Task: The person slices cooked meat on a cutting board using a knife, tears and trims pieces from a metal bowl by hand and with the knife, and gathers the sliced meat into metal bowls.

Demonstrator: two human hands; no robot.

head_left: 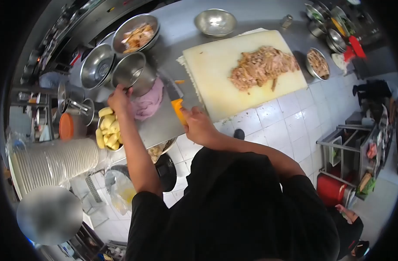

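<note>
My left hand (119, 101) is closed at the near edge of a deep metal pot (144, 82), where a bit of dark handle shows by the fingers. My right hand (200, 125) has its fingers on the yellow handle of a knife (179, 111), whose broad blade lies flat on the steel counter, pointing away from me. Between the hands, a crumpled pink cloth (149, 102) lies against the pot. To the right, chopped cooked meat (264, 67) is heaped on a large white cutting board (207, 65). Peeled yellow pieces, perhaps potatoes (108, 128), fill a container beside my left forearm.
Behind the pot stand a metal bowl (97, 66) and another bowl with meat pieces (138, 37). A shallow metal bowl (215, 22) sits beyond the board, and a bowl of meat strips (317, 64) at its right. Stacked plastic-wrapped containers (55, 163) are at left.
</note>
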